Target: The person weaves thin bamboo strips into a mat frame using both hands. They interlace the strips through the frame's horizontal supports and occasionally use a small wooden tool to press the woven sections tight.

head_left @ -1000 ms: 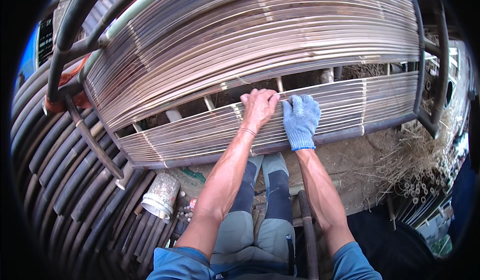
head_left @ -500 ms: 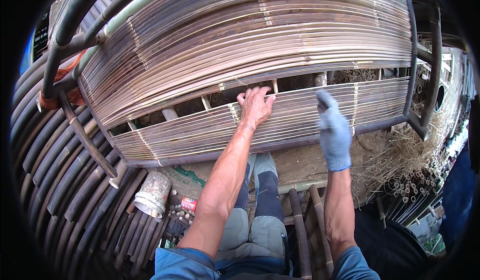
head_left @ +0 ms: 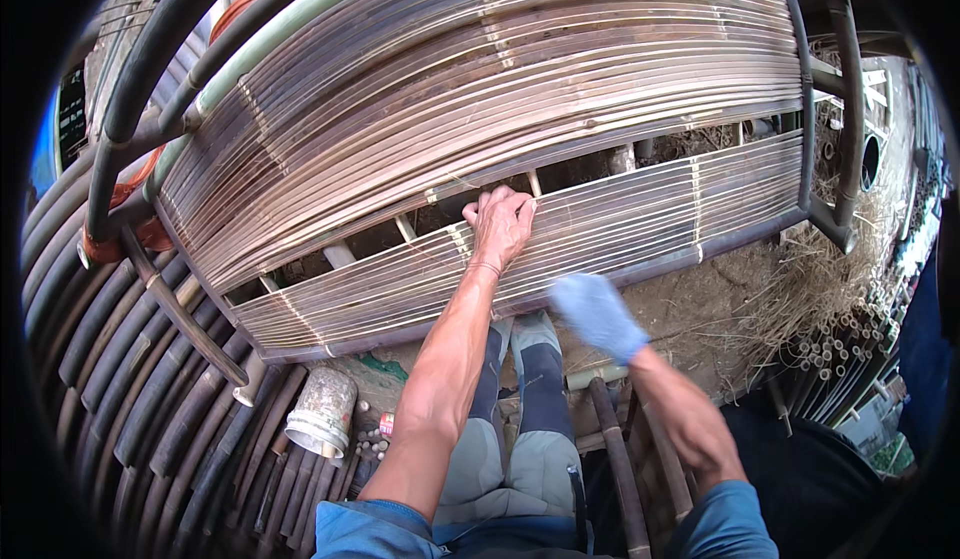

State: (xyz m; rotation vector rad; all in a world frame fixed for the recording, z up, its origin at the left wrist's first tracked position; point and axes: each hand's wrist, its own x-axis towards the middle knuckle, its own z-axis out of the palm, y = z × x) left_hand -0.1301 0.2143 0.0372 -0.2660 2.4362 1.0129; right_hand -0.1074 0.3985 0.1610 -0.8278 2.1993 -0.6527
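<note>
A long bamboo frame lies across my view, covered with thin bamboo slats (head_left: 560, 89) that leave one open gap with short crosspieces (head_left: 533, 183) showing. My bare left hand (head_left: 502, 223) rests on the front band of slats (head_left: 620, 214), its fingers curled over the edge at the gap. The fingertips are partly hidden, so what they pinch cannot be made out. A thin loose strand (head_left: 468, 183) sticks up just beyond them. My right hand (head_left: 598, 317), in a grey-blue glove, hangs below the frame's near rail, apart from it and smeared by motion.
Dark bamboo poles (head_left: 150, 399) are stacked at the left. A stained white bucket (head_left: 322, 409) lies near my legs, beside a small red can (head_left: 387, 423). Fibre shavings (head_left: 800, 284) and cut tube ends (head_left: 830, 349) lie at the right. Curved poles (head_left: 110, 129) rise at the far left.
My gloved right hand has come down and left, off the slats to below the near rail. The left hand stays at the gap, its fingers more curled. The view has shifted slightly.
</note>
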